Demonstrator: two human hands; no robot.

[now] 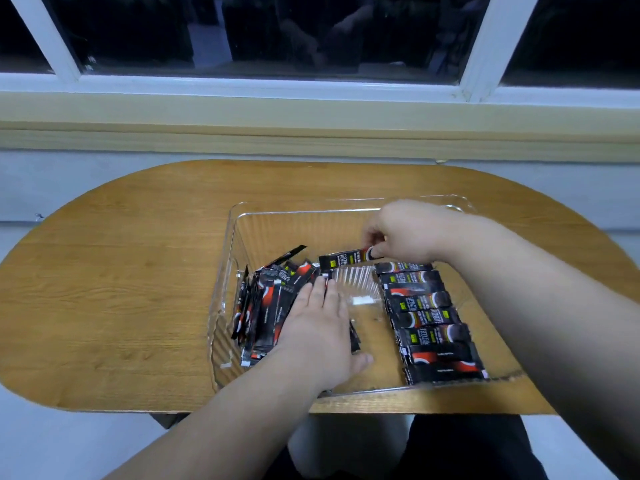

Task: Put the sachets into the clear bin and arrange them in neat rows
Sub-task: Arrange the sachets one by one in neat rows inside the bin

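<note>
Tabletop (121, 289): one clear bin (277, 233); right fingers (371, 234) pinch one sachet (343, 259), left fingers (318, 292) press pile (270, 303).

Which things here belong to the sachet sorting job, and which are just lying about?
Belongs to the job: clear bin; loose pile of sachets under the left hand; neat row of sachets; single sachet pinched by the right hand.

Just there: wooden table; window sill; window.
</note>
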